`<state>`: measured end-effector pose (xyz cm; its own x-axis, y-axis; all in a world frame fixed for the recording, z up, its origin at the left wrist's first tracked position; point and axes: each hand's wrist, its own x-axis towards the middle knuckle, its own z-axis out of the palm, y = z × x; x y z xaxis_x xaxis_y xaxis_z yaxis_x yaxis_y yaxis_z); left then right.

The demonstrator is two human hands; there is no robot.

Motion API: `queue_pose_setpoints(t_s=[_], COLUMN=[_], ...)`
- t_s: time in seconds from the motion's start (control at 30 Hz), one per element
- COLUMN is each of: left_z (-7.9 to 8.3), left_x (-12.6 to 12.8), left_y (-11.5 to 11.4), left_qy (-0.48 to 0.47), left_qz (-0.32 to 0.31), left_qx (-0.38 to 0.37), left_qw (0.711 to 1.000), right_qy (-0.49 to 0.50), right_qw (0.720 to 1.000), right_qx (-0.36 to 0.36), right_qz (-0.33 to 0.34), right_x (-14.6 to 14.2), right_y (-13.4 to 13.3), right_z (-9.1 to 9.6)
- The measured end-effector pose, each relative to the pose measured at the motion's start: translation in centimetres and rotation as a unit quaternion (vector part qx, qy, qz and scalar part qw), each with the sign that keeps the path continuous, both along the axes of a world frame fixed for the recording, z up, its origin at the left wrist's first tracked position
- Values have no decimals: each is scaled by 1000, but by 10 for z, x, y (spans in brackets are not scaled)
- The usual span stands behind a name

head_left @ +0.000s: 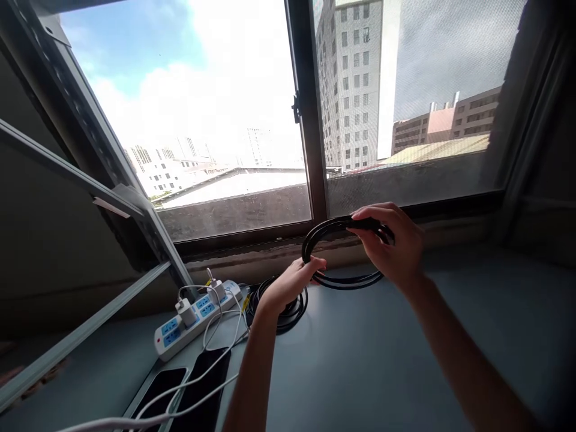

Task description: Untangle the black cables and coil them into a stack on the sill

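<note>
A coiled black cable (346,282) hangs in the air above the table, its loops forming a ring between my two hands. My left hand (290,283) grips the ring's left side, thumb across the strands. At the upper right of the ring, my right hand (393,243) pinches the bundled strands between thumb and fingers. Behind and below my left hand, a second black coil (294,315) lies on the table, partly covered by my wrist.
A white power strip (198,318) with two plugged-in chargers lies at the left. Two dark phones (202,384) sit in front of it under white charging cables (198,379). A metal rack (85,333) stands left; a window (243,204) rises behind the blue-grey table (360,372).
</note>
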<state>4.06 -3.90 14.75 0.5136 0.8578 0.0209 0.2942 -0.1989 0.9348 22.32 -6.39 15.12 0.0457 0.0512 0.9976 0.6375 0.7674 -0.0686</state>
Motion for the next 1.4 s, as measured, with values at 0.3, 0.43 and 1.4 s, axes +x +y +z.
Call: queue_pose_setpoints(t_s=[0.3,0.43,1.4], left_z=[10,6,-105], left_x=[-9,-9,30], left_y=[-12,-7,68], left_qy=[46,57,275], left_qz=[27,88,147], left_qx=[84,136,69], left_qw=[995,985,948], right_qy=[-11,-16,-166], right_qw=[998,998,723], right_qx=[40,20,-671], right_qz=[45,59,-7], right_x=[-8,-11,63], right_y=[-9,-8,125], right_z=[-1,2,-129])
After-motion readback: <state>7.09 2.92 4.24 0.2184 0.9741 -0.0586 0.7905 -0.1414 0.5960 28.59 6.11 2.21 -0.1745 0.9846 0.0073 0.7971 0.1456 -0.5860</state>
